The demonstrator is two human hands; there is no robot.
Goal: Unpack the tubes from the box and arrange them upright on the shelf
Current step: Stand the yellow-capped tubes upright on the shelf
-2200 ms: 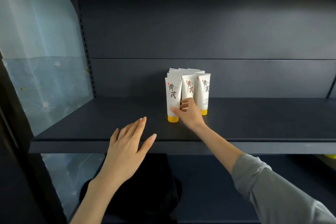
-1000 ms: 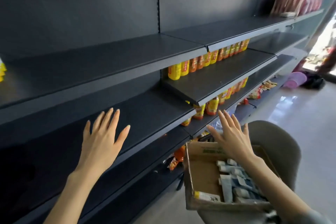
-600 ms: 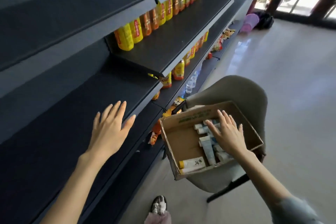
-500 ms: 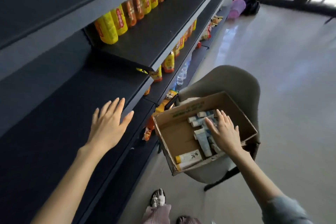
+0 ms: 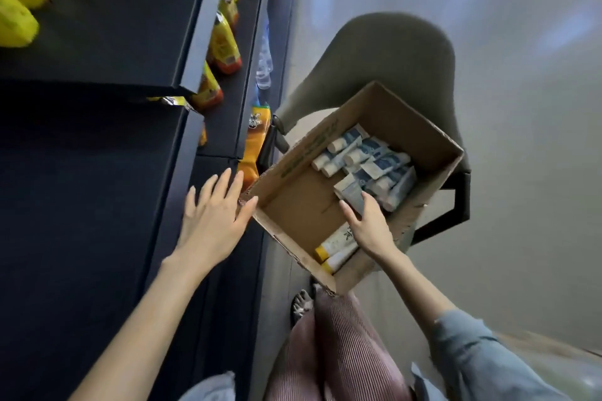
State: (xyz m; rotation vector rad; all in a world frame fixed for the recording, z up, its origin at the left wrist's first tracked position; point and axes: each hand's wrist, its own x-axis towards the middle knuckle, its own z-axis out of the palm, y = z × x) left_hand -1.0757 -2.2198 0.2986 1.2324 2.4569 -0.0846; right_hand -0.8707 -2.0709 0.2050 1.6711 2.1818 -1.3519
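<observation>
Head view: a dark shelf (image 5: 97, 172) is seen on the left, and a grey chair (image 5: 391, 52) on the right, on which an open cardboard box (image 5: 303, 153) is set. The left hand (image 5: 211, 215) is held flat with fingers spread beside the box's near corner; whether that corner is touched cannot be told. The right hand (image 5: 368, 225) is lowered into the box with fingers loosely extended and nothing yet enclosed. The pick-up step is judged to be in hand. A closing of the fingers round one tube is called for next, then a lift and a turn so that it can be stood on its cap. The blue-and-white tubes (image 5: 368, 159) are piled lying down against the far wall; two yellow-capped tubes (image 5: 335, 244) are laid in the near corner, partly covered by the right hand.
</observation>
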